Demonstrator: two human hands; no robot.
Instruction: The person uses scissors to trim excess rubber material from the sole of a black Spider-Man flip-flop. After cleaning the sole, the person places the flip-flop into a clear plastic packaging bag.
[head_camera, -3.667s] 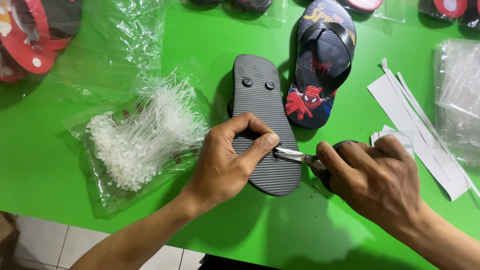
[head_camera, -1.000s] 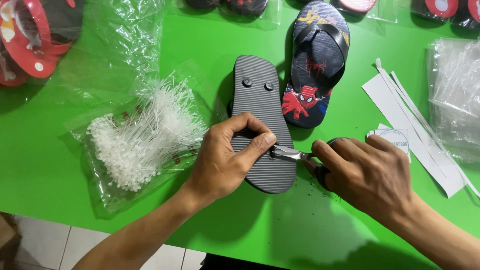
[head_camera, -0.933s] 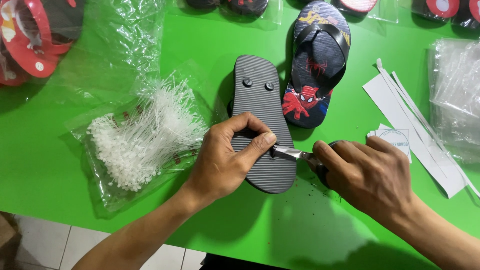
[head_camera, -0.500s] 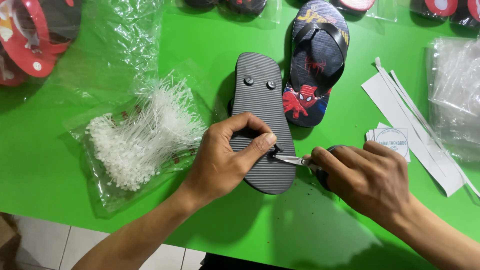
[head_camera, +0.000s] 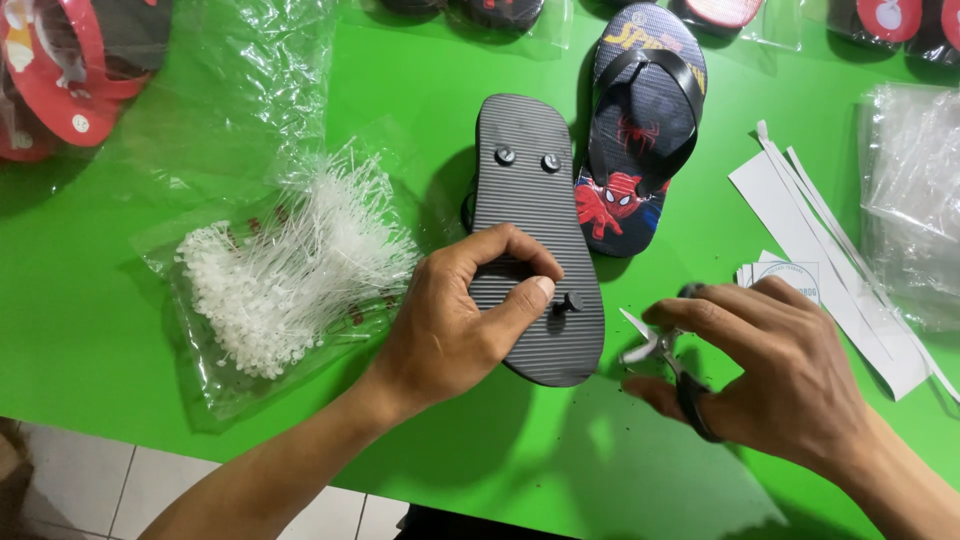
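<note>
Light, bendy upturned grey flip-flop (head_camera: 535, 235), mid-frame, pinned at its edge by left hand (head_camera: 455, 325); small snips (head_camera: 655, 350) gripped in right hand (head_camera: 775, 375).

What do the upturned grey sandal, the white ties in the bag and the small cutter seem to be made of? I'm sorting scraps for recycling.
Sandal: likely foam rubber, matte; fine ribbed sole with round strap plugs poking through.
Ties: probably plastic, thin translucent white strands in a clear, crinkly, glossy bag.
Cutter in the right hand: shiny blades suggest metal; the dark handle is unclear.
</note>
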